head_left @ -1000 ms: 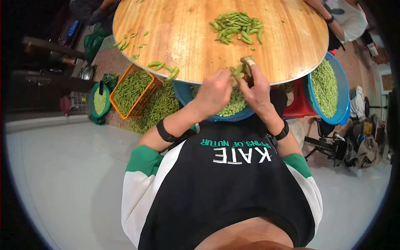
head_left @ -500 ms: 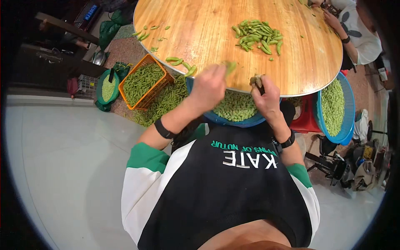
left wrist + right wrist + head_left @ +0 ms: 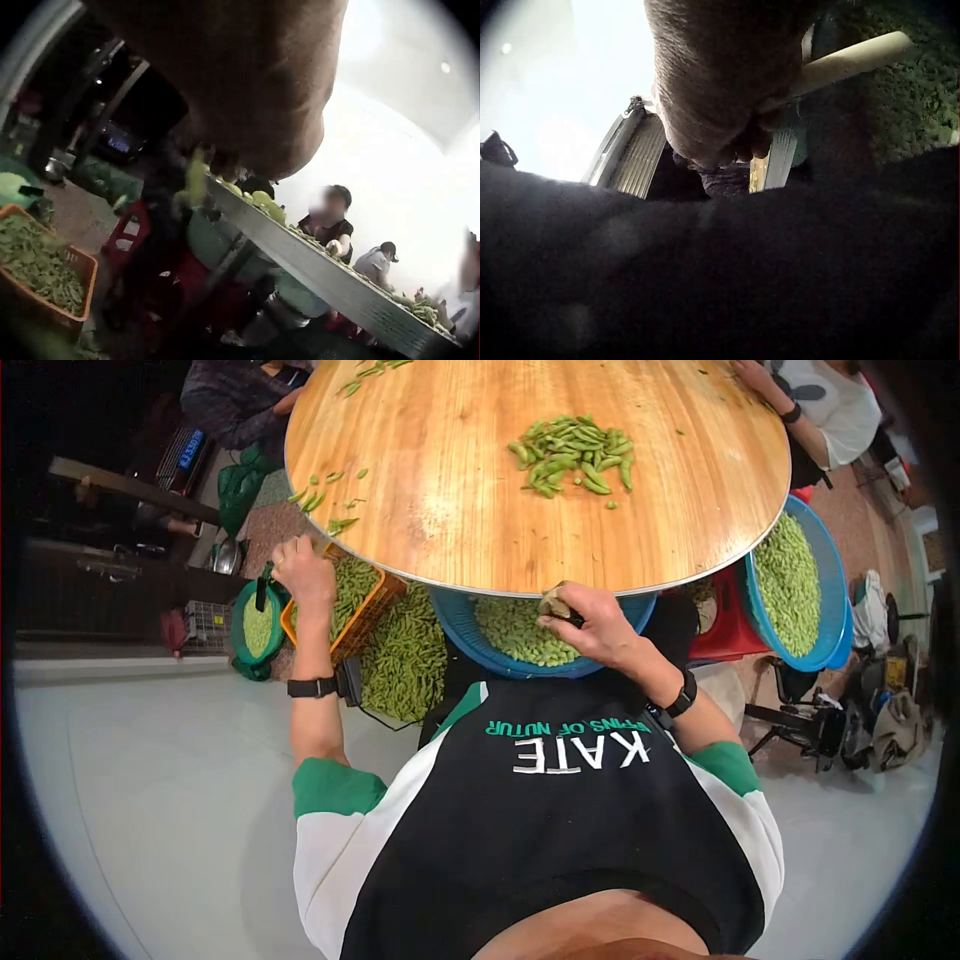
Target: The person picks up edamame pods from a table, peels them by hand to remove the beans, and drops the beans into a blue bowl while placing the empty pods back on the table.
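My left hand (image 3: 305, 572) is out over the orange basket (image 3: 350, 640) of green bean pods, fingers bent downward. A blurred green pod (image 3: 196, 178) shows just beneath its fingers in the left wrist view; I cannot tell whether they hold it. My right hand (image 3: 598, 624) is curled at the front table edge, with a brownish-beige thing (image 3: 552, 603) between thumb and fingers. A pale, round-ended rod (image 3: 859, 63) sticks out beside this hand in the right wrist view. Below it stands a blue basin (image 3: 455, 622) of shelled beans. A heap of pods (image 3: 575, 455) lies on the round wooden table (image 3: 430, 490).
Loose pods (image 3: 315, 498) lie near the table's left rim. Pods are heaped on the floor (image 3: 405, 665) by the basket. A green basin (image 3: 245, 635) stands left, another blue basin (image 3: 775, 615) of shelled beans right. Other people (image 3: 330, 214) are round the table.
My left hand has swung left from beside my right hand to over the orange basket. The few pods at the near-left table edge are gone from there. My right hand stays near the table's front edge.
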`<state>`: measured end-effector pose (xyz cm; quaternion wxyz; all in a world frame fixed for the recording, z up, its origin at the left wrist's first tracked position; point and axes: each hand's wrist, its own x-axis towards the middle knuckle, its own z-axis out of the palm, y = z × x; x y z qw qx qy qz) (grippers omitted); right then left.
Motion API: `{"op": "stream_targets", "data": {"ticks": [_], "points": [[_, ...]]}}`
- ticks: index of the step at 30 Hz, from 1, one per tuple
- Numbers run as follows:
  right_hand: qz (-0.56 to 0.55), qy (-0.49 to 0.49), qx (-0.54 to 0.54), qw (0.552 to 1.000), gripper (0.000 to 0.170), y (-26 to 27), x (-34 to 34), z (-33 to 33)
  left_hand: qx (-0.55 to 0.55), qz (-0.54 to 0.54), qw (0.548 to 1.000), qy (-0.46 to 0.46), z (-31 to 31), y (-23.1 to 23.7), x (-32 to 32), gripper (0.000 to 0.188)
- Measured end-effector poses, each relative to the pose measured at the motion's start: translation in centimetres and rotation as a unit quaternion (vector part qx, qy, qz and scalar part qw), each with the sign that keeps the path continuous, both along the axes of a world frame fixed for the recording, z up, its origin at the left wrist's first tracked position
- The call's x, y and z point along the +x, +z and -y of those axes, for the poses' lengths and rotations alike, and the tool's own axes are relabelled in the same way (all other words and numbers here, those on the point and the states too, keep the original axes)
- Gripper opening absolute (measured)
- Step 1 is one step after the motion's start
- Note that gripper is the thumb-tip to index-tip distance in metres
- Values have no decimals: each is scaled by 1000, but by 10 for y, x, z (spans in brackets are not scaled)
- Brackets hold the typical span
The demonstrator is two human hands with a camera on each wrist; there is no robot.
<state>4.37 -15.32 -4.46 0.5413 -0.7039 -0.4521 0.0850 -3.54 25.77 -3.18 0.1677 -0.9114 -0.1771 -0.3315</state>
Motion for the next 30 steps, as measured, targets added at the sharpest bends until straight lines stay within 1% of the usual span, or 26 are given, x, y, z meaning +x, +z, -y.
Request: {"op": "stream_targets", "data": {"ticks": [1, 2, 3, 4, 5, 7, 9, 10, 12, 13, 15, 16, 17, 18, 19, 21, 22, 23, 24, 25, 27, 28, 29, 30], "points": [[0, 16, 3, 1000, 20, 1, 0, -2, 45, 48, 997, -29, 24, 15, 9, 14], [29, 24, -8, 999, 21, -2, 1, -3, -39, 47, 993, -103, 34, 17, 21, 14], [29, 23, -8, 999, 21, 0, 0, -6, -123, 45, 976, -175, 44, 17, 36, 15], [36, 30, -3, 999, 20, 4, -1, -10, -207, 47, 949, -233, 66, 18, 54, 16], [45, 37, 2, 998, 20, 9, -2, -14, -287, 51, 912, -290, 91, 19, 73, 17], [40, 42, -3, 998, 19, 13, -2, -14, -324, -29, 883, -338, 122, 19, 110, 20], [29, 32, 29, 999, 18, 14, -2, -11, -309, -37, 858, -409, 143, 16, 149, 22], [31, 30, 26, 999, 18, 16, -3, -7, -310, -35, 856, -411, 150, 10, 167, 22], [-97, -21, -42, 994, 21, 21, -4, 7, -271, -103, 883, -368, 159, -1, 191, 23], [-95, -23, -42, 994, 21, 17, -4, 11, -271, -102, 883, -371, 158, -6, 198, 23], [-138, -67, -3, 988, 23, 10, -5, 18, -289, -141, 882, -344, 159, -13, 207, 24], [-179, -61, -14, 982, 31, 13, -6, 24, -288, -142, 881, -347, 158, -15, 207, 24], [-180, -64, -13, 982, 31, 15, -6, 27, -255, -94, 891, -363, 155, -18, 203, 25], [-245, -56, -3, 968, 35, 16, -4, 30, -220, -46, 898, -378, 155, -17, 199, 27], [-310, -46, 8, 950, 39, 18, -3, 31, -219, -48, 897, -382, 157, -17, 194, 27], [-331, -53, 8, 942, 40, 22, 1, 28, -410, -42, 824, -389, 161, -18, 174, 22], [-356, -61, 47, 931, 39, 21, 3, 25, -411, -46, 824, -388, 170, -9, 159, 22], [-380, -70, 87, 918, 39, 20, 5, 21, -567, -75, 729, -377, 181, 1, 144, 18], [-404, -55, 123, 905, 40, 19, 8, 18, -704, -102, 608, -352, 193, 12, 130, 15], [-408, -58, 125, 902, 40, 21, 10, 14, -705, -107, 607, -351, 201, 21, 116, 15], [-457, -60, 189, 867, 38, 27, 10, 7, -843, -132, 418, -311, 217, 30, 91, 15], [-475, -61, 203, 854, 35, 25, 11, 4, -840, -129, 418, -320, 224, 29, 82, 13], [-477, -65, 202, 853, 35, 25, 11, 5, -842, -132, 415, -319, 229, 27, 76, 13], [-515, -33, 210, 831, 33, 27, 10, 5, -842, -126, 416, -319, 233, 24, 71, 13]]}}
